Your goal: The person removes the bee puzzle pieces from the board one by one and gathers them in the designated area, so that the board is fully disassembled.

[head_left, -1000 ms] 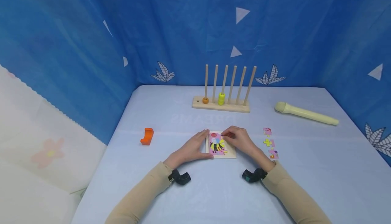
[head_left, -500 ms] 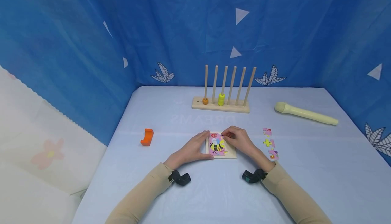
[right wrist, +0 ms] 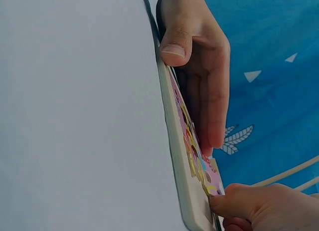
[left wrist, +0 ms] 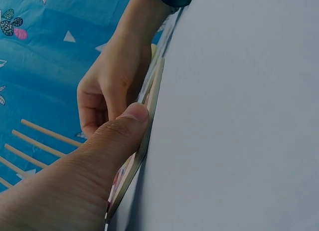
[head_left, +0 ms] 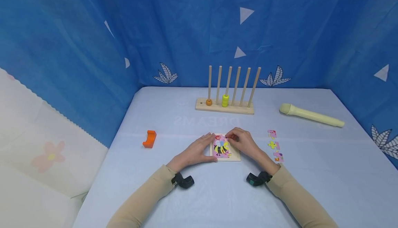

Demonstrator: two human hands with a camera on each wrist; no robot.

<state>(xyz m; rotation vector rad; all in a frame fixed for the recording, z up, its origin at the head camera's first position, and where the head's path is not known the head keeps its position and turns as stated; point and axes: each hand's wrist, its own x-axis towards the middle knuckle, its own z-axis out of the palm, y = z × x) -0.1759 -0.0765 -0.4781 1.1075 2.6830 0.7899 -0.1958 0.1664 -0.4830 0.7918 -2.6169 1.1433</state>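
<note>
A small wooden puzzle board (head_left: 235,156) with a bee picture lies flat at the middle of the table. My left hand (head_left: 195,151) holds its left side, thumb at the near edge and fingers at the far left corner. In the right wrist view, that thumb (right wrist: 175,47) rests on the rim while the fingers stretch along the far side. My right hand (head_left: 245,143) pinches a puzzle piece against the picture's upper right part; the fingers mostly hide the piece. Pink and yellow jigsaw pieces (head_left: 274,145) lie in a column to the right of the board.
Behind the board stands a wooden peg rack (head_left: 224,106) with an orange bead and yellow beads. An orange curved block (head_left: 150,139) lies at left. A pale yellow toy microphone (head_left: 312,115) lies at back right. Blue curtain (head_left: 192,31) hangs behind the table.
The left hand's fingertips have shifted slightly right over the board's far left corner. The right hand stays at nearly the same spot on the picture.
</note>
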